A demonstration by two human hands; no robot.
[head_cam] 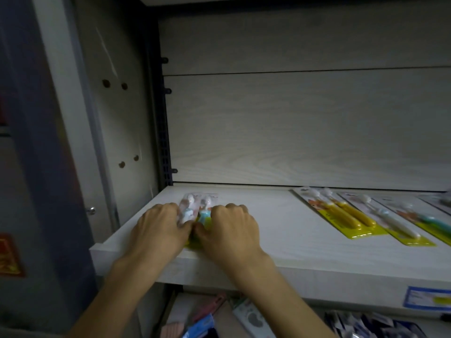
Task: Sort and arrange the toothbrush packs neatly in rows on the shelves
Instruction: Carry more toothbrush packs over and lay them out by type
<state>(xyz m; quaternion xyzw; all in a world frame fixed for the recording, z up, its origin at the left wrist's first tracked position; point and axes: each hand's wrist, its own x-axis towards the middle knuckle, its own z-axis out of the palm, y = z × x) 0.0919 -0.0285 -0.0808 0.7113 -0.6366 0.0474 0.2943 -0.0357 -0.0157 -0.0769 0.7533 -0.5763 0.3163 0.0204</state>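
A person reaches onto a pale wood-grain shelf (280, 230) with both hands. The left hand (158, 228) and the right hand (229, 228) sit side by side at the shelf's near left corner, fingers curled down onto a toothbrush pack (195, 211) that lies flat between them. The thumbs nearly meet over the pack's near end, and both hands appear to be grasping it by its edges. This 2-handed hold looks meant to square the pack against the shelf front and start a row on the left.

The pack shows 2 small brushes under clear plastic, 1 pale blue and 1 turquoise, on a card with a yellow-green base. No writing on it can be read.

Well apart, on the right of the shelf, a row of packs (366, 215) lies flat, overlapping like tiles and slightly slanted. The nearest holds yellow handles, with a cartoon animal printed on the card; any brand text is too blurred to read.

A blue-bordered price label (427, 300) is fixed to the shelf's front edge at far right, unreadable. Below the shelf, more packaged goods (219, 318) lie jumbled.
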